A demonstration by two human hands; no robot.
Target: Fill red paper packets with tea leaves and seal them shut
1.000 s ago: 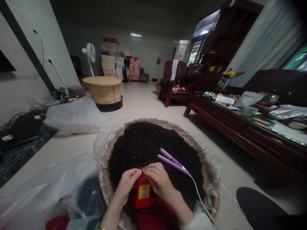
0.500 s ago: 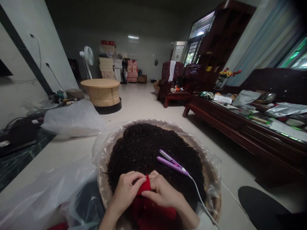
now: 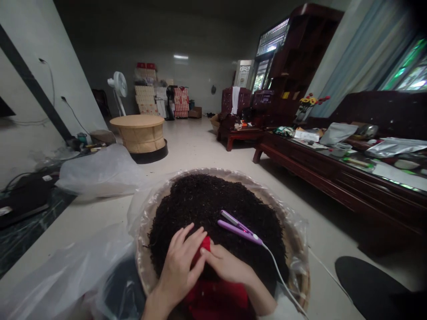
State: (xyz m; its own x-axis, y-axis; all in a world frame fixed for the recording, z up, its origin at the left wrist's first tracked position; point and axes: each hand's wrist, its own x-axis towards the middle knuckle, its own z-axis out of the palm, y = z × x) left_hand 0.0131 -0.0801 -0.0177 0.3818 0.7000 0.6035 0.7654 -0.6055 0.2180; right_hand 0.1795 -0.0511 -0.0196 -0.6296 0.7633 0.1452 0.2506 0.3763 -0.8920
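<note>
Between my hands is a small red packet (image 3: 206,243), largely covered by the fingers. My right hand (image 3: 227,262) is closed on it from the right, thumb on the near side. My left hand (image 3: 182,258) lies against its left side with the fingers stretched out. Below my hands, more red material (image 3: 216,298) shows in the shade. A purple mini flat iron (image 3: 240,232) lies with its jaws apart and a small red light on, its white cord running toward me. It rests on a heap of dark, dry, tea-like leaves (image 3: 207,195) in a round basket (image 3: 145,266) lined with clear plastic.
Plastic sheeting (image 3: 96,171) and a dark bin (image 3: 122,289) are at the left. A long wooden table (image 3: 316,173) with bags and papers runs along the right. A black round stool (image 3: 363,284) stands at the lower right. Farther back are a round woven stand (image 3: 142,133) and a fan (image 3: 119,84).
My left hand has gone from pinching the red packet's top to lying with straightened fingers beside it. The right hand keeps hold. The view has shifted slightly.
</note>
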